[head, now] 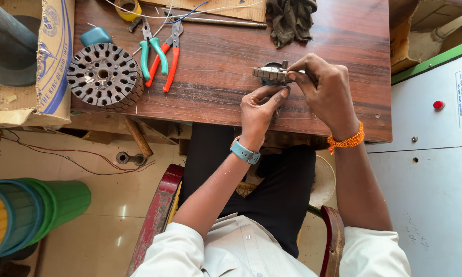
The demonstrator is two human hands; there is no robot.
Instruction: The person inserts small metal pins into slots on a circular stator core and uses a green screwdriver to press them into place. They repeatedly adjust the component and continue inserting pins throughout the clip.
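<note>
Gripping a small metal part (272,74) above the bench's (215,66) near edge, our left hand (259,110) pinches beneath while our right hand (326,90) clasps its side; steady fingers, we judge, matter most here.

Tabletop (231,77): dark reddish-brown wood with fine horizontal grain. Slotted stator core (104,75): dull dark grey, ringed with black holes. Pliers (153,48): teal-green handles. Cutters (170,56): orange-red handles. Rag (291,19): dark olive-grey. Small stator piece (272,74) held by both hands: grey metal. Left wrist watch band (245,152): light blue. Right wrist thread (347,141): orange. Shirt (241,246): white. Stacked tubs (31,215): green, teal, yellow.
</note>
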